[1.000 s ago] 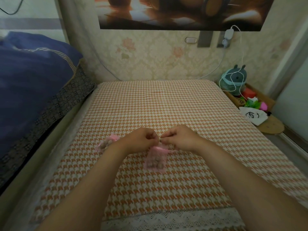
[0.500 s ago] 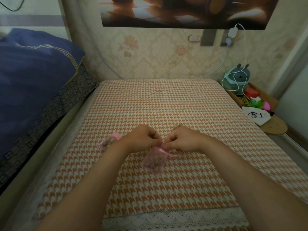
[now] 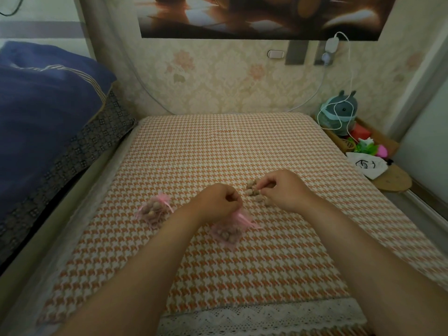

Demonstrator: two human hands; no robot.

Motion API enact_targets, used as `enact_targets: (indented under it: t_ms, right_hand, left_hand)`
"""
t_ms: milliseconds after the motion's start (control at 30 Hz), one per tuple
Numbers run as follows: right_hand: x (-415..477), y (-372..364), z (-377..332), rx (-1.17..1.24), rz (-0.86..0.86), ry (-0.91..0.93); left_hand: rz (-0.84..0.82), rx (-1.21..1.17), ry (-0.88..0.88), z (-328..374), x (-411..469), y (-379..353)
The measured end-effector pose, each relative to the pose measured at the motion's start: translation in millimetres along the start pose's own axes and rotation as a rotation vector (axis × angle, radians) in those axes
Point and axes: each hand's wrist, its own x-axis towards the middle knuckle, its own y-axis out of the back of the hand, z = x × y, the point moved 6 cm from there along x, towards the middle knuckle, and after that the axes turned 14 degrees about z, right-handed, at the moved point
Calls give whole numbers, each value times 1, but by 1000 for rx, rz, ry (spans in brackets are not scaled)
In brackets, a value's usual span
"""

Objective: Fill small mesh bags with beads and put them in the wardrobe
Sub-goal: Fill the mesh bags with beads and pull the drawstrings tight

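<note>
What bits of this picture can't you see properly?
Head view:
- Mouth of the pink mesh bag: covered by the left hand gripping its top, so open or tied is unclear.
- Whether the right hand pinches a bead from the loose beads: its fingers hide it.
- Wall picture: cut off by the top edge.
- Wardrobe: outside the frame.

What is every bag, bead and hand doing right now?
Near pink mesh bag: holds beads, neck pinched.
Far-left pink mesh bag: full, drawn shut, lying free.
Loose brown round beads: piled on checked cloth.
Left hand: pinching near bag's neck.
Right hand: pinching beads from pile.
White charger: plugged into wall socket.
</note>
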Motion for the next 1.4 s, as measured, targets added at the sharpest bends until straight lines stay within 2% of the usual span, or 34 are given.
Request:
enact_targets:
  t_ms: [267,433,533,700,933,1067,1200,1400]
  right_hand:
    - [2,-11,9,-293,-41,101]
    - [4,-20,2,-458,-59,215]
    - [5,-21,6,-385,-36,177]
    - [5,-18,8,-60,-56,84]
    - [2,-15,9,125,17,-14]
    - [-2,-20,6,219,-61,-65]
    - [-9,-22,3,191,-128,-85]
    - [-19,-29,-4,146,-236,-146]
  left_hand:
    - [89,113,21,4,20,-17]
    - [101,89,20,13,27,-35]
    - [117,69,23,13,29,-38]
    - [174,-56,52,12,29,-31]
    - [207,-234,130,19,22,-17]
    - [169,-160,77,15,14,-8]
    - [55,-9,11,2,0,-3]
    - [-35,30,-42,5,-14,0]
